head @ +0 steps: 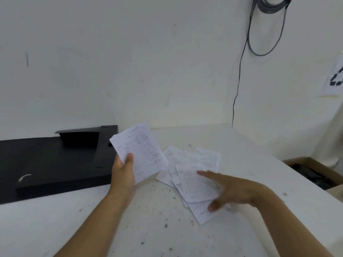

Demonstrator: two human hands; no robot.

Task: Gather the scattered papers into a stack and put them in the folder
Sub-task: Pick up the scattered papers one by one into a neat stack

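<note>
Holding a small stack of printed forms point(140, 152) upright above the table point(141, 219), the left hand point(123, 173) grips its lower edge, thumb in front. The right hand point(232, 191) is spread open, fingers straight, over the scattered papers point(193, 175) and touching the top sheet. The black folder point(55, 162) lies open at the left.
</note>
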